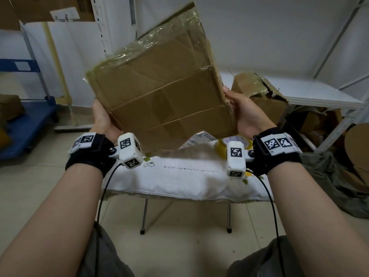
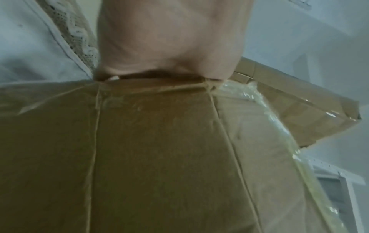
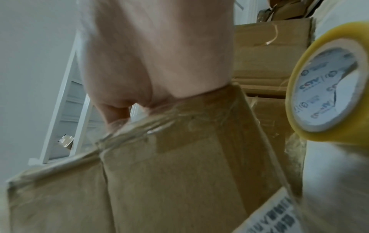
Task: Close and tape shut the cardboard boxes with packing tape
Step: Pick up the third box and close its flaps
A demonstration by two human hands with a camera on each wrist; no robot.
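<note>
A brown cardboard box (image 1: 159, 82), creased and wrapped in glossy clear tape along its far edges, is held tilted in the air above the table. My left hand (image 1: 103, 118) grips its lower left edge, palm against the cardboard (image 2: 159, 141). On the opposite side my right hand (image 1: 243, 112) grips the lower right edge (image 3: 179, 157). The fingers of both hands are hidden behind the box. A yellowish roll of packing tape (image 1: 237, 142) stands on the table below the box, close to my right wrist, and fills the right edge of the right wrist view (image 3: 327, 82).
A small folding table under a white cloth (image 1: 179, 176) stands in front of me. A torn, taped box (image 1: 259, 96) sits on a white shelf at the right, with more cardboard below it. A blue cart (image 1: 26, 124) stands at the left.
</note>
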